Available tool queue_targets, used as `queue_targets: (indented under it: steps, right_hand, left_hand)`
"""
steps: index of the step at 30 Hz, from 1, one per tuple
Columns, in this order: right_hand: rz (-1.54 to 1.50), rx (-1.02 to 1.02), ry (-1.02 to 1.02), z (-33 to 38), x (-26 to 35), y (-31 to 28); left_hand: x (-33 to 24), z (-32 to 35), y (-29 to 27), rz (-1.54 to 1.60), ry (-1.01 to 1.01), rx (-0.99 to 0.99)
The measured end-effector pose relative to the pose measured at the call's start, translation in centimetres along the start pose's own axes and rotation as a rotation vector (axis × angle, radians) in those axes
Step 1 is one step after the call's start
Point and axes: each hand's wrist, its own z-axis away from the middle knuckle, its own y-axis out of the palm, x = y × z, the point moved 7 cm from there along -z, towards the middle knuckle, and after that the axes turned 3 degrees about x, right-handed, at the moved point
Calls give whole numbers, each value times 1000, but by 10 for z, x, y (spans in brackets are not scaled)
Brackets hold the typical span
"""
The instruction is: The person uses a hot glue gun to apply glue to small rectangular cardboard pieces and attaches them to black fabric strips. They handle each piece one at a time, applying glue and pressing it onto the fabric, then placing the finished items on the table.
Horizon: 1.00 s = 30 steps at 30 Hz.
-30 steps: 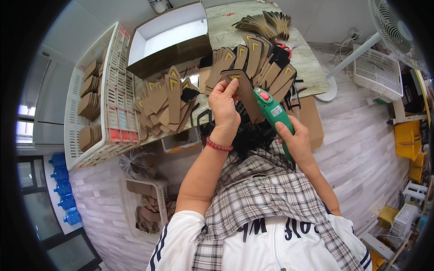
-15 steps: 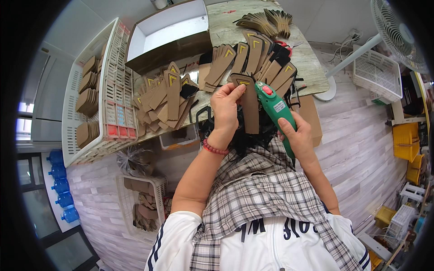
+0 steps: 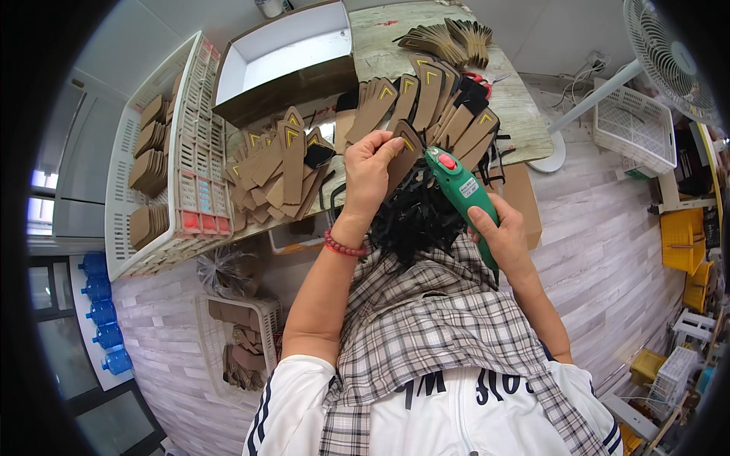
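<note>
My left hand (image 3: pixel 369 171) pinches a brown tab-shaped piece (image 3: pixel 404 161) with a dark edge and a yellow chevron, tilted above the table's near edge. A green electric cutter (image 3: pixel 461 186) with a red button is wrapped in my right hand (image 3: pixel 499 230). Its tip is close beside the piece's right edge; whether they touch I cannot tell. Under both hands lies a heap of black strip scraps (image 3: pixel 418 216) on my plaid apron (image 3: pixel 449 327). Beyond my hands, similar brown pieces (image 3: pixel 430 87) fan out, and a looser pile of them (image 3: pixel 266 171) lies to the left.
A white crate (image 3: pixel 199 152) holding stacked brown pieces stands at the left, beside an open box (image 3: pixel 285 53). Red-handled scissors (image 3: pixel 479 78) lie near the far right of the table (image 3: pixel 525 114). A lower white basket (image 3: pixel 270 319) sits at left; a fan (image 3: pixel 661 57) stands at right.
The brown piece has turned, its lower end swinging left, and my left hand has shifted slightly left. The cutter has moved a little left and down, uncovering more black scraps.
</note>
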Motion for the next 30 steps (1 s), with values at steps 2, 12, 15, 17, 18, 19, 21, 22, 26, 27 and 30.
queue_targets:
  steps: [2, 12, 15, 17, 18, 19, 21, 22, 26, 27, 30]
  right_hand:
    - [-6, 4, -3, 0, 1, 0]
    - [-28, 20, -13, -3, 1, -3]
    - [-40, 24, -7, -3, 2, -5]
    - [-50, 1, -4, -3, 2, -7]
    - [-61, -25, -2, -3, -1, -9]
    - [-72, -54, -1, -3, -2, -11]
    - [-75, -83, 10, -2, 1, -15]
    - [-76, -99, 17, -1, 1, -17]
    - [-28, -75, -1, 5, -1, -14]
    - [-38, -70, 14, 6, -3, -13]
    - [14, -64, 25, 8, -7, -9]
  left_hand:
    - [1, 1, 2, -7, -29, 33]
    - [9, 1, 8, -123, -78, 269]
    - [-1, -1, 13, -241, -133, 364]
    - [-6, -8, 7, -395, -33, 370]
    - [-8, -13, 4, -472, 18, 372]
    - [-15, -20, -8, -495, 64, 227]
    - [-35, -26, -35, -363, 181, -101]
    - [-38, -25, -47, -179, 143, -248]
    - [8, -6, -52, 473, -67, -351]
    - [22, 2, -40, 564, -195, -277]
    - [61, 29, -10, 751, -599, -129]
